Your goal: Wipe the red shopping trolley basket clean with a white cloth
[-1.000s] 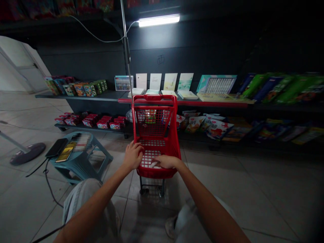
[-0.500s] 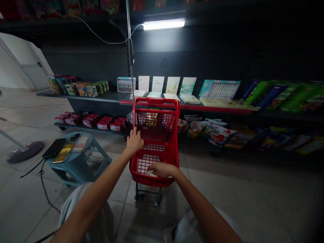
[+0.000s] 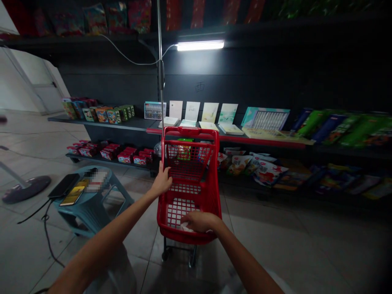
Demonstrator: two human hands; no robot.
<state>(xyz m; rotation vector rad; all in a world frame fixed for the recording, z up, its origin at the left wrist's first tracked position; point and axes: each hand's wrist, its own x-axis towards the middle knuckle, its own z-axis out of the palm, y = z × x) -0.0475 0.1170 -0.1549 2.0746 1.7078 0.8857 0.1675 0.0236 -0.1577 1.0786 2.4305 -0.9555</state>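
Note:
A small red shopping cart stands on the tiled floor in front of me. My left hand grips the cart's left rim with the fingers wrapped round it. My right hand is inside the basket near its front edge, fingers curled over a small white thing that looks like a cloth or paper. The basket's mesh floor shows between my hands.
Dark shelves with boxes, booklets and packets run behind the cart under a strip light. A teal plastic stool with phones on it stands at the left. A fan base and cables lie on the floor. A metal pole rises behind the cart.
My left hand has moved from the front of the basket to further along its left rim. The view has risen and the cart sits lower in it. My right hand stays at the front edge.

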